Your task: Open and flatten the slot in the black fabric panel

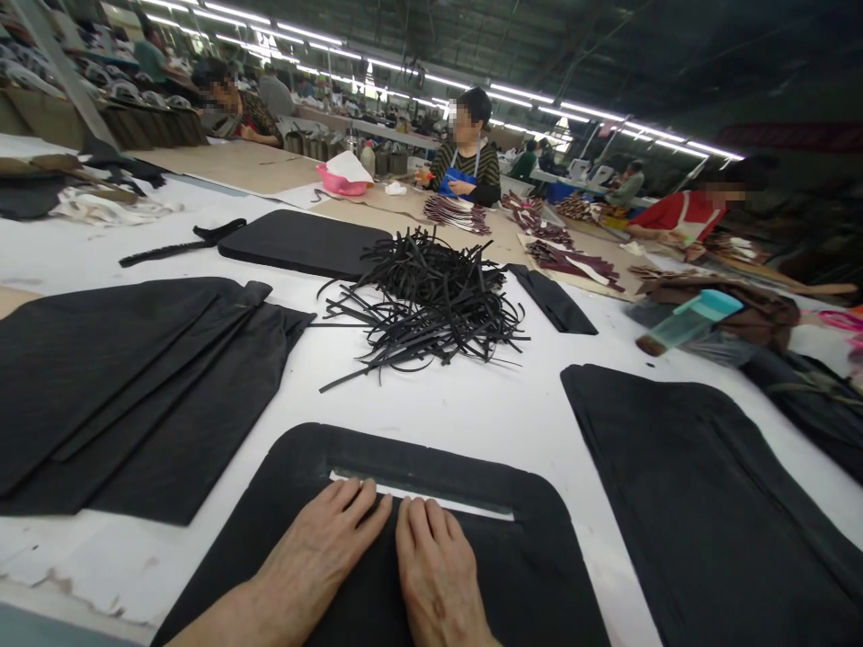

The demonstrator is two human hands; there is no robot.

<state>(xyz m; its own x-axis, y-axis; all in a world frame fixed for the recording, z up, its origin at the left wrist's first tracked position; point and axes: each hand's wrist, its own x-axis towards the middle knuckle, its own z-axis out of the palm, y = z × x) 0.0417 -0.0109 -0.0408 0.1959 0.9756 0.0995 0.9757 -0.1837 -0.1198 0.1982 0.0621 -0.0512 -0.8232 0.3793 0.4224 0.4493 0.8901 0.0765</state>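
We rested our left hand [322,550] and right hand [437,568] flat, fingers extended and gripping nothing, on the black slotted panel [539,557] directly before us; its slot [458,505] ran crosswise at both sets of fingertips.

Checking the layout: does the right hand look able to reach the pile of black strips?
Probably yes: the right hand lies on the black panel, with only bare table before the pile of strips.
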